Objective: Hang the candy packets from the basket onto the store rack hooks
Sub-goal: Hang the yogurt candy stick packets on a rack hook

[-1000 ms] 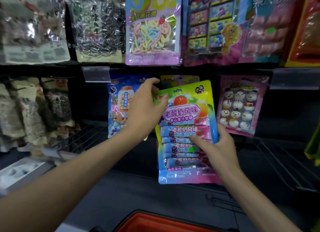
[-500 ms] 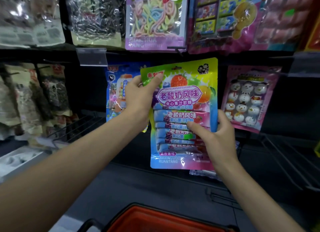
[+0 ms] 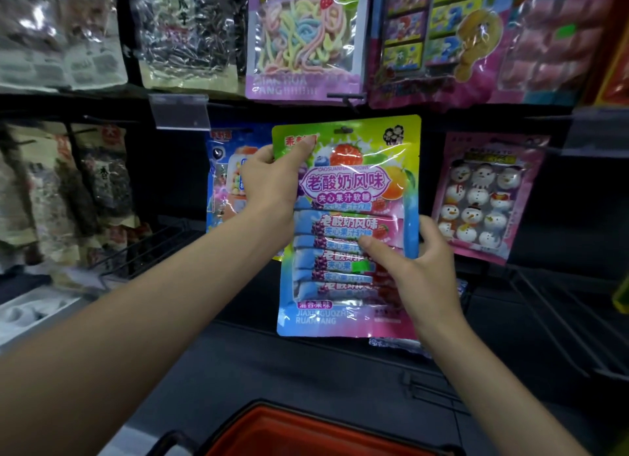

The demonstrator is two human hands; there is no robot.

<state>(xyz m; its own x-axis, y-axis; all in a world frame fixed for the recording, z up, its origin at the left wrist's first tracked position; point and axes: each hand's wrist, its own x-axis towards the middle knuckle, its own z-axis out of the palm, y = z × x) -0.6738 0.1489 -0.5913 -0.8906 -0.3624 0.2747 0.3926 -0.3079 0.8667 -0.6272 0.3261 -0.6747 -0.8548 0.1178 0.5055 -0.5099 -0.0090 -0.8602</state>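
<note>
Two hands, one packet: left hand (image 3: 272, 183) pinches the upper left corner of the mixed-fruit chew packet (image 3: 354, 183), thumb on the front, fingers out of sight behind; right hand (image 3: 422, 275) grips the lower right edge, thumb laid across the printed sticks, fingers wrapped behind.
Location of packet: held upright and flat to the rack, between the blue packet (image 3: 223, 183) and the snowman marshmallow packet (image 3: 486, 196), well above the red basket (image 3: 306, 435).
Change: over the last second the packet has climbed. Its top edge, formerly a little below the neighbours' tops, now stands above them, just under the shelf rail (image 3: 493, 115); a yellow-topped packet that showed behind it is now fully covered.
Meaning for task: hang hole (image 3: 343, 129) has been raised to about hook height. Judged to be the threading step, with release not yet due.
Hook: a dark prong tip (image 3: 345, 96) shows above the packet's top edge; whether it serves this row cannot be told.
Hidden: whether any prong has entered the hole is not readable; nor are the fingers behind the packet.
Cut off: basket at the bottom edge, contents unseen; a pale packet corner (image 3: 398, 343) peeps out below the held one.
Indistinct: dark snack bags (image 3: 102, 183) at left, blurred.
</note>
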